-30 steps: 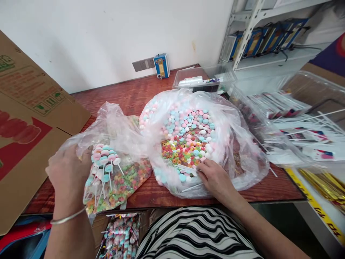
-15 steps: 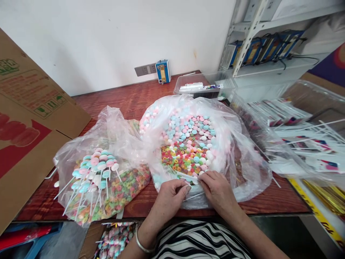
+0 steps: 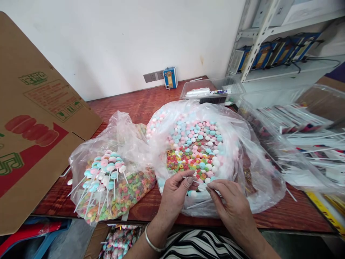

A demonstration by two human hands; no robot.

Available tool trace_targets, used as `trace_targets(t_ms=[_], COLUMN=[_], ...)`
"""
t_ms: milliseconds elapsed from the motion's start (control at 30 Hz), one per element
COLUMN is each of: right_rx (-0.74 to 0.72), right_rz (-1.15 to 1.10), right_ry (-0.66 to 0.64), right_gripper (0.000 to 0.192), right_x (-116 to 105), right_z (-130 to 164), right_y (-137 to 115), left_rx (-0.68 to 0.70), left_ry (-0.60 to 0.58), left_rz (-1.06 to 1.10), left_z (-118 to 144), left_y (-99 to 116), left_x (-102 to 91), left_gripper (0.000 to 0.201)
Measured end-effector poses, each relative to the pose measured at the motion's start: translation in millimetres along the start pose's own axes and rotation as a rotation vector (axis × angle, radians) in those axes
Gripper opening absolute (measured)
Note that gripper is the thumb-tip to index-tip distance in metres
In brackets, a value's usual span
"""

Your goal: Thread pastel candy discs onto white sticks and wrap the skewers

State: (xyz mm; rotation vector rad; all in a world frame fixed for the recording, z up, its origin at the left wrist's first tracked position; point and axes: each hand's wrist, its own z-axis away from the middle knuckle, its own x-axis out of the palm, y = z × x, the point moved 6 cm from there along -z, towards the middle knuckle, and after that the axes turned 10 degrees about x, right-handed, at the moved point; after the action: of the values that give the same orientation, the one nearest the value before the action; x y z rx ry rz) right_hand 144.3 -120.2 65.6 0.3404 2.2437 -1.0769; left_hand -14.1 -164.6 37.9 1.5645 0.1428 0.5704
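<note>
1. Lower centre: your left hand [image 3: 176,194] pinches a thin white stick [image 3: 199,183] between thumb and fingers.
2. Just right, your right hand [image 3: 232,201] pinches its other end.
3. Centre: open plastic bag [image 3: 229,120], loose candies [image 3: 202,166] inside.

The left hand [image 3: 179,192] and the right hand [image 3: 229,201] pinch a thin white stick [image 3: 198,182], which crosses the gap between their fingertips. Just beyond the fingers lie many-coloured ring candies [image 3: 179,159] and round pink, blue and white candies [image 3: 201,133], inside an opened translucent plastic bag [image 3: 266,199]. To the left of the fingers, well apart, candies on white sticks [image 3: 105,169] rest on another plastic bag [image 3: 122,124]. Far ahead of the fingers, a small blue-and-white device [image 3: 170,78] stands near the wall [image 3: 134,39]
</note>
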Motion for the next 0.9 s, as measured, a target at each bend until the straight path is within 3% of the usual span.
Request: trace_targets(t_ms=[167,267,333,400,467,533,633,800,900], right_rx=[0.001,0.065,0.206,0.424,0.648,0.828,1.009,1.111,1.115], right_rz=[0.017,-0.029,-0.152,-0.372,-0.663,-0.964,-1.276,-1.384,-1.389], right_ry=[0.071,0.172,0.127,-0.019,-0.157,-0.216,-0.199,-0.076,-0.089], right_gripper=[0.011,0.014,0.014,0.018,0.024,0.028,0.028,0.029,0.031], right_x=[-9.9,-23.0,-23.4,-12.3,4.4,19.2,32.5,34.3,34.7], right_z=[-0.8,0.3,-1.4,-3.6,-4.0,-4.1,-4.2,-4.6,-7.3], right_y=[-1.9,-2.5,3.6,14.1,22.4,26.4,29.7,39.8,41.4], left_rx=[0.030,0.191,0.378,0.543,0.623,0.636,0.628,0.605,0.493], left_ry=[-0.021,0.009,-0.002,-0.063,-0.132,-0.171,-0.193,-0.317,-0.346], left_rz=[-0.018,-0.153,-0.306,-0.427,-0.466,-0.455,-0.426,-0.463,-0.408], left_z=[0.2,1.9,4.6,7.1,7.1,4.7,2.3,10.5,14.5], left_y=[9.2,27.9,44.4,54.8,56.0,52.2,47.0,35.5,19.9], left_x=[0.3,-4.9,-4.7,0.7,6.9,11.1,14.4,22.3,23.2], left_gripper=[0.031,0.025,0.020,0.022,0.028,0.031,0.032,0.034,0.037])
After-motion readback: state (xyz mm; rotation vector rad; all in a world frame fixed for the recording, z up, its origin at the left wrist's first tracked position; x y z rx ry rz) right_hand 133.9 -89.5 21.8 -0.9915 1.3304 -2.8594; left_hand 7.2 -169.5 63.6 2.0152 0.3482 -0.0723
